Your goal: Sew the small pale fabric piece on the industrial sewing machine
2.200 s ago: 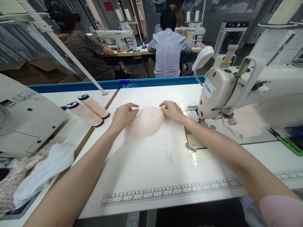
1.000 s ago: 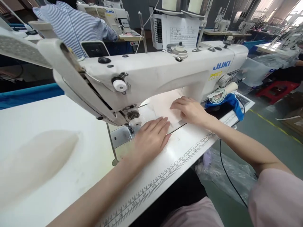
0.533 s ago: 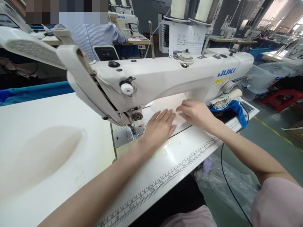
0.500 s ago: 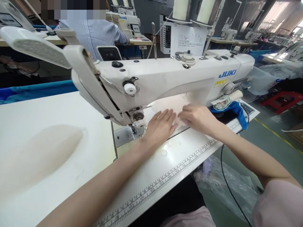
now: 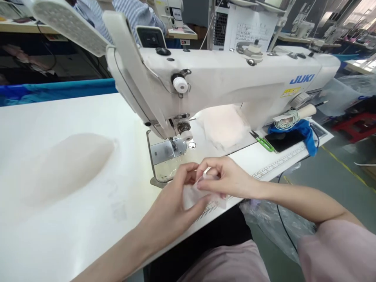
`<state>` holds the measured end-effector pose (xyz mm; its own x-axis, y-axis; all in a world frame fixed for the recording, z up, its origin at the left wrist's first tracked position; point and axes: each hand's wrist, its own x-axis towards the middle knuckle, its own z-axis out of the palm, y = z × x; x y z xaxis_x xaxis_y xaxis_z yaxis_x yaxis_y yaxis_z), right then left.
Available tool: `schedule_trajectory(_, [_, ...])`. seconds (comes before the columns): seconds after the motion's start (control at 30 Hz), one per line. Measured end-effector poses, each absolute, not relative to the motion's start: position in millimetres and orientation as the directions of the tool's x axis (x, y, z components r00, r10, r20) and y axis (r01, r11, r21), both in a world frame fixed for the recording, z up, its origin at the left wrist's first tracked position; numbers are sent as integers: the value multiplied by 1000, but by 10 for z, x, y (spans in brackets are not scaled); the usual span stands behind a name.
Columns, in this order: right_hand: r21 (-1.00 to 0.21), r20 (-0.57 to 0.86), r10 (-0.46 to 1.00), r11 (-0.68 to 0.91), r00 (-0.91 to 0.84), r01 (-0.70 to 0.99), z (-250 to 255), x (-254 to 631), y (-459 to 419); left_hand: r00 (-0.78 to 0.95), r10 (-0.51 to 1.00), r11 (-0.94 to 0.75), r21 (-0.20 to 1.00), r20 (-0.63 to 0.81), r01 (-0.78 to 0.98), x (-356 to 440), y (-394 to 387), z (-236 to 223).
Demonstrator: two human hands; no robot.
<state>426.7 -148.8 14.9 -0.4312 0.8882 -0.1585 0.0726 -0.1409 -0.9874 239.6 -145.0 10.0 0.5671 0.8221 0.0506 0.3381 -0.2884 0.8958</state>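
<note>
1. A seated worker holds a small piece of pale pink fabric (image 5: 202, 194) above the near edge of a white sewing table (image 5: 88, 219), just in front of the sewing machine (image 5: 223, 78).

2. The left hand (image 5: 173, 205) cups the piece from below, thumb and fingers closed on its lower edge; the right hand (image 5: 226, 180) pinches the upper edge between thumb and curled fingertips.

3. The piece sits clear of the needle area (image 5: 183, 131) and the metal plate (image 5: 166, 150), close to the printed ruler (image 5: 276, 168) along the table's front.

4. By the look of it, the step in hand is sorting or aligning the piece's edges before stitching; the next move would call for laying it flat and square under the presser foot, edges kept matched.

5. A stack of like fabric (image 5: 223, 125) lies under the machine arm, green snips (image 5: 263, 141) just beside it; a moulded pink pad (image 5: 70, 166) rests well apart at the left. A person in a striped shirt (image 5: 132, 11) works beyond.
</note>
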Motion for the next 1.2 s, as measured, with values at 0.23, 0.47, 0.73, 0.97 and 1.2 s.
schedule_trajectory(0.23, [-946, -202, 724, -320, -660, -61, 210, 3993, -1389, 451, 786, 298, 898, -423, 324, 1857, -1495, 264])
schedule_trajectory(0.47, [-960, -208, 710, -279, -673, 2, 93, 3922, -1207, 475, 816, 161, 920, -328, 357, 1925, -1332, 218])
schedule_trajectory(0.73, [-949, -303, 697, -155, -650, 276, 126, 4080, -910, 439, 898, -270, 821, 28, 502, 1968, -1128, 84])
schedule_trajectory(0.97, [-919, -145, 800, 109, -583, 378, 111, 4025, -804, 369, 917, -367, 674, 149, 641, 1986, -1081, -26])
schedule_trajectory(1.2, [-794, 230, 822, 468, -521, 387, -48, 3999, -893, 406, 790, -589, 388, 459, 708, 1946, -1146, -195])
